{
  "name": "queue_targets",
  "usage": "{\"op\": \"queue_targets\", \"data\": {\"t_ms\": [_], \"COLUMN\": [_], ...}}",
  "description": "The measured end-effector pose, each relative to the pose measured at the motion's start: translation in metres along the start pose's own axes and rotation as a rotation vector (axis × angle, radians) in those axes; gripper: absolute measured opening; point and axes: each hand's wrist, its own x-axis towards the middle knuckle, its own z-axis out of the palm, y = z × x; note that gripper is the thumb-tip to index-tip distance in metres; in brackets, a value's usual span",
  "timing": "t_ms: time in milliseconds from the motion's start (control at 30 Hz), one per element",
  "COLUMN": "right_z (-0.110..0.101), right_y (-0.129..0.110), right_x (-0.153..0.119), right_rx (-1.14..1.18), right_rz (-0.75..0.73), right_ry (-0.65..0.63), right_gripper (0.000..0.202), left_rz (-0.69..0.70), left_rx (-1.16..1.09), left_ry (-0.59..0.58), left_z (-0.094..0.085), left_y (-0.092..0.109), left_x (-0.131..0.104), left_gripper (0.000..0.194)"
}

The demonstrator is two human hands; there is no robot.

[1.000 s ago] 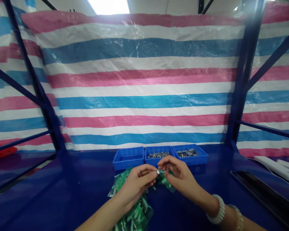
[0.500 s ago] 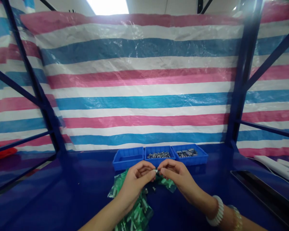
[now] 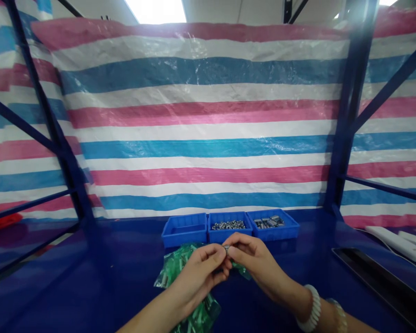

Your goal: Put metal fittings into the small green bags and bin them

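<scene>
Thumbs and fingertips of my left hand [image 3: 201, 268] and my right hand [image 3: 255, 257] meet at the centre, both closed around a small silvery metal piece [image 3: 226, 249]. Its exact kind is too small to tell, and the fingers cover most of it. Under and beside my left forearm lie clear bags of green parts [image 3: 175, 262]. More green plastic [image 3: 243, 271] shows beneath my right hand. Just beyond the fingers stands a blue bin [image 3: 230, 238] of small metal pieces.
Left of that bin is a blue bin [image 3: 185, 239] with nothing visible inside; on the right another blue bin [image 3: 280, 235] holds longer metal pieces. A dark flat device [image 3: 377, 282] and a white power strip [image 3: 398, 243] lie at right. Blue frame posts [image 3: 350, 115] flank the table.
My hands have come together, fingertips now meeting on the small metal piece. The left fingers have curled lower, and the loose metal bits seen below them are now hidden.
</scene>
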Motion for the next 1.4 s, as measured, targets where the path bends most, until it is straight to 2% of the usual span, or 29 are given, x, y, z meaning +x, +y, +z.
{"op": "queue_targets", "data": {"t_ms": [133,200,300,433,500,567,733,867,933,1033,1100,1200,1267,1333,1400], "right_z": [0.001,-0.003,-0.015,-0.028,-0.033,-0.039,-0.059,-0.063,-0.054,-0.032,-0.018,-0.006,-0.004,-0.005,-0.008], "right_y": [0.001,0.000,-0.002,0.000,0.002,0.002,-0.005,-0.008,-0.007,-0.001,0.005,0.016,0.021,0.023,0.020], "right_x": [0.001,0.004,0.011,0.018,0.022,0.027,0.050,0.050,0.037,0.013,0.002,-0.003,-0.002,0.001,0.003], "right_rx": [0.353,0.458,0.509,0.463,0.375,0.194,-0.602,-0.759,-0.855,-1.138,-1.291,-1.370,-1.358,-1.290,-1.115], "right_rz": [0.183,0.234,0.225,0.160,0.112,0.047,-0.205,-0.262,-0.285,-0.284,-0.244,-0.193,-0.173,-0.177,-0.191], "right_ry": [-0.048,-0.040,0.017,0.050,0.068,0.104,0.267,0.309,0.190,-0.144,-0.240,-0.222,-0.198,-0.159,-0.080], "right_gripper": [0.022,0.023,0.024,0.024,0.025,0.027,0.022,0.024,0.019,0.013,0.008,0.015,0.010,0.004,0.006], "left_rz": [0.064,0.098,0.139,0.158,0.161,0.166,0.192,0.216,0.251,0.337,0.390,0.428,0.423,0.412,0.410], "left_rx": [0.068,0.095,0.122,0.120,0.128,0.143,0.180,0.304,0.414,0.558,0.625,0.674,0.683,0.681,0.659], "left_ry": [0.016,0.024,0.049,0.077,0.078,0.082,0.105,0.163,0.191,0.212,0.217,0.220,0.227,0.239,0.248], "left_z": [0.001,0.001,-0.001,-0.004,-0.005,-0.005,-0.008,-0.012,-0.014,-0.016,-0.017,-0.016,-0.014,-0.012,-0.011], "left_y": [0.002,0.005,0.010,0.014,0.014,0.015,0.017,0.018,0.017,0.016,0.015,0.014,0.015,0.016,0.017], "left_x": [0.001,0.001,0.002,0.002,0.002,0.001,0.002,0.005,0.006,0.007,0.008,0.008,0.007,0.007,0.006], "left_gripper": [0.032,0.035,0.034,0.032,0.031,0.031,0.031,0.025,0.019,0.014,0.013,0.012,0.011,0.010,0.009]}}
